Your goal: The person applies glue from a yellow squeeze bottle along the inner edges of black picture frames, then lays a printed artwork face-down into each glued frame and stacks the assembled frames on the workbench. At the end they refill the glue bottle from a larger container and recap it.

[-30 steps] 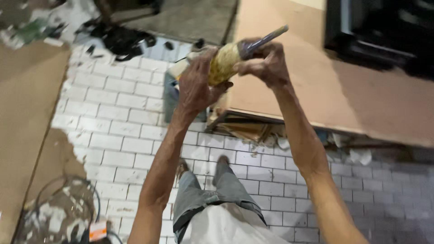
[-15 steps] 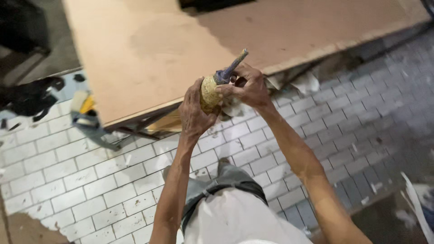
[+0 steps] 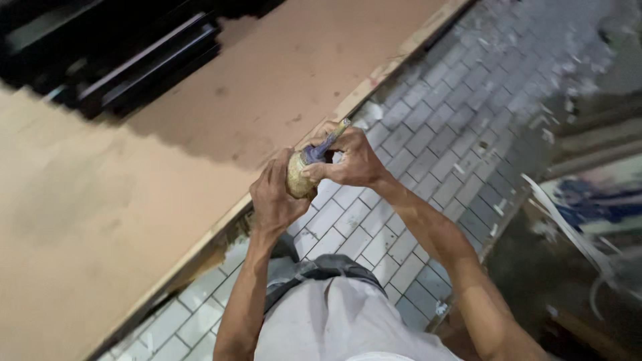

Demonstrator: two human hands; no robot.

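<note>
Left hand clenched around the bristle end of a paintbrush; grip firm, fingers wrapped over the pale, yellowish bristle mass. Right hand closed on the dark blue ferrule and the light handle, which projects up and to the right past the knuckles. Brush held in mid-air between both hands, above the tiled floor, just beside the edge of the brown board.

Change over the last second: view swung and hands shifted relative to the board. Earlier, hands raised over pale tiles with the board to the right; half a second ago, hands directly in front of the board's near edge; now the board lies to the left and above, its edge running diagonally from upper right to lower left. Both grips unchanged throughout: same brush, same hand positions on bristles and ferrule. Judgement: bristle working continues, no transfer, no set-down.

Edges and open room:
- Board edge just left of the left hand, near but apart from the knuckles.
- Dark stacked frames at upper left, well apart.
- Open tiled floor to the right of and beyond the hands, scattered with white flecks.
- Curb-like border and dark debris area at right, well apart from the right forearm.
- Knees and grey trousers directly below the hands.
</note>
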